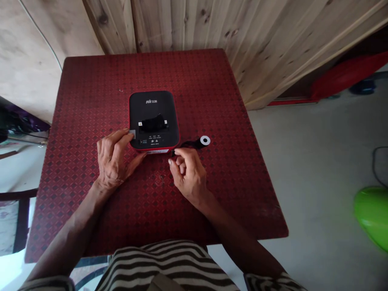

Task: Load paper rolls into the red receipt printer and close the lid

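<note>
A flat black printer-like device [166,106] with a red rim lies on the table, pale lettering near its far end. A dark, shiny strip [153,122] sticks up from a slot in its top. My left hand [113,161] holds the device's left front corner, fingertips at a small grey tab [132,134] and thumb along the front side. My right hand [190,171] is curled at the right front corner, with thumb and forefinger close to a small black piece I cannot identify. Just beyond it lies a small roll [205,140] with a white end and a black tail.
The square table [91,93] has a red patterned cover and stands against a wooden plank wall [188,28]. A bright green rounded object [372,216] is on the floor at right. A dark chair frame [21,214] stands at left.
</note>
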`<state>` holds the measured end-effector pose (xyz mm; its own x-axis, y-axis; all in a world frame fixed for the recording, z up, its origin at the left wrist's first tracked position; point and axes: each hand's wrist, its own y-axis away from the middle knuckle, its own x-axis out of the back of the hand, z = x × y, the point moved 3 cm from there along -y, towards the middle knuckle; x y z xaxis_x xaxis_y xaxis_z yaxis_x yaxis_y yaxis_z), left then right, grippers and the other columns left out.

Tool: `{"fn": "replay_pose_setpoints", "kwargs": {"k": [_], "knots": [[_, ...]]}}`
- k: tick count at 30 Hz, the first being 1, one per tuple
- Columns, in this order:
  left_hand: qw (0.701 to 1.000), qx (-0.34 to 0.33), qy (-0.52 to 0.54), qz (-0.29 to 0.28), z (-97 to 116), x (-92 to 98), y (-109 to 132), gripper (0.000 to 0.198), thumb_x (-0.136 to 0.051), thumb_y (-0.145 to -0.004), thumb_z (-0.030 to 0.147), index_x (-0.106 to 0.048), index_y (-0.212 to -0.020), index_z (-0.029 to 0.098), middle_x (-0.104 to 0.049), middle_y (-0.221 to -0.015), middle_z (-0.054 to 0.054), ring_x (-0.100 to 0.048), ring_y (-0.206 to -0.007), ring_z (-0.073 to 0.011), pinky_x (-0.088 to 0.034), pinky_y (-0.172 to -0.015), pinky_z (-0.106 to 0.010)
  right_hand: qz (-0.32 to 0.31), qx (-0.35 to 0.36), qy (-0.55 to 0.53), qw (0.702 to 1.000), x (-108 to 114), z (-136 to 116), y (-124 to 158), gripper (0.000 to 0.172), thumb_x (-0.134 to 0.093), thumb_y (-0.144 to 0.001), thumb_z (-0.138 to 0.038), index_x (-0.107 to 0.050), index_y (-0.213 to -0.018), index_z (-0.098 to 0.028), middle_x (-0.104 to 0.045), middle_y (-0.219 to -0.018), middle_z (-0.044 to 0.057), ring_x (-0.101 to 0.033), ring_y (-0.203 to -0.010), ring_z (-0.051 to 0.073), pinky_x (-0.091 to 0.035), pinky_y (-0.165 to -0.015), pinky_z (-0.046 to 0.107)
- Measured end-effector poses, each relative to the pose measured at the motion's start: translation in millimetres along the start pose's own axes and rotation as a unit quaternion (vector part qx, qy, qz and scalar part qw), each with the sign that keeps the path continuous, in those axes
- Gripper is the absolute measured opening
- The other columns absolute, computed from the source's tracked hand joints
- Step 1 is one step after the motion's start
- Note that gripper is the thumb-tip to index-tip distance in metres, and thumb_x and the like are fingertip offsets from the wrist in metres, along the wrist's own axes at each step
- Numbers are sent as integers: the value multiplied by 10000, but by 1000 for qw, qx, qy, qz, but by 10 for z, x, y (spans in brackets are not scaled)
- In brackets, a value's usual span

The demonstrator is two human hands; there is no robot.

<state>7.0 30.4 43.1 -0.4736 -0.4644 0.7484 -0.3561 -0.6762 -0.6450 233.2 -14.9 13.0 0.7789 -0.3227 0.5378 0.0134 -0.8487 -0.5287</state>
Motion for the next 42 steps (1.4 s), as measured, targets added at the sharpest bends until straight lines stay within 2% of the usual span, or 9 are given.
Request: {"fn": "replay_pose_setpoints", "kwargs": {"k": [4,10,22,26,30,33,36,39,42], "knots": [[999,-11,-34,-11,20,63,-46,606,-778,-920,519,-543,-1445,327,-682,-1370,-118,-679,-1232,-340,-562,-968,-530,-10,-21,-1,1000,-35,21,13,367,-589,-1028,-186,-504,-1378,-257,-669,-1139,78,-675,-830,164,-624,-683,319],[998,-4,-59,-33,108,178,-157,487,-761,-930,515,-617,-1353,321,-705,-1340,-96,-683,-1262,-368,-560,-957,-599,-12,-23,-1,1000,-43,24,16,372,-586,-1024,-171,-498,-1374,-262,-662,-1161,79,-681,-856,166,-632,-716,336],[996,40,-31,-69,87,234,-243,374,-736,-930,576,-692,-1207,328,-688,-1318,-83,-665,-1209,-353,-517,-968,-602,-9,-22,-14,1000,-59,53,2,347,-587,-1005,-155,-529,-1332,-256,-660,-1108,63,-685,-858,174,-626,-684,323],[997,34,-35,-66,76,186,-200,489,-770,-917,547,-615,-1320,318,-687,-1298,-119,-642,-1187,-345,-512,-968,-568,15,5,11,1000,55,13,-51,307,-570,-1022,-142,-562,-1309,-252,-696,-1092,65,-704,-850,170,-635,-733,327],[997,31,-10,-65,30,106,-147,550,-772,-910,547,-574,-1362,303,-670,-1285,-122,-640,-1164,-327,-511,-971,-517,32,79,60,995,283,-63,-364,257,-556,-1039,-109,-648,-1244,-232,-749,-1110,89,-726,-1010,208,-619,-904,382],[998,32,27,-36,-9,-5,-47,676,-784,-906,517,-486,-1467,284,-653,-1307,-132,-645,-1174,-319,-524,-991,-494,-34,112,88,989,291,-76,-807,261,-514,-1065,-128,-707,-1212,-224,-776,-1147,89,-700,-1071,232,-572,-979,429],[995,61,76,-5,-48,-173,99,981,-807,-871,571,-278,-1616,214,-581,-1404,-208,-597,-1296,-360,-551,-1027,-515,-177,128,109,970,57,-63,-1262,278,-490,-1067,-112,-746,-1148,-184,-785,-1146,96,-690,-1067,233,-534,-983,413],[990,79,112,-30,-60,-343,215,1155,-786,-851,662,-140,-1674,171,-501,-1490,-261,-537,-1386,-388,-554,-1073,-550,-295,131,154,934,-257,-70,-1570,236,-549,-1029,-74,-760,-1124,-122,-788,-1101,136,-707,-1010,229,-518,-944,376],[988,77,126,-50,-57,-411,256,1148,-760,-875,663,-120,-1686,162,-466,-1535,-274,-503,-1428,-392,-528,-1128,-573,-353,121,212,903,-471,-120,-1716,197,-624,-981,-56,-766,-1117,-72,-785,-1098,195,-728,-997,266,-520,-905,388]]}}
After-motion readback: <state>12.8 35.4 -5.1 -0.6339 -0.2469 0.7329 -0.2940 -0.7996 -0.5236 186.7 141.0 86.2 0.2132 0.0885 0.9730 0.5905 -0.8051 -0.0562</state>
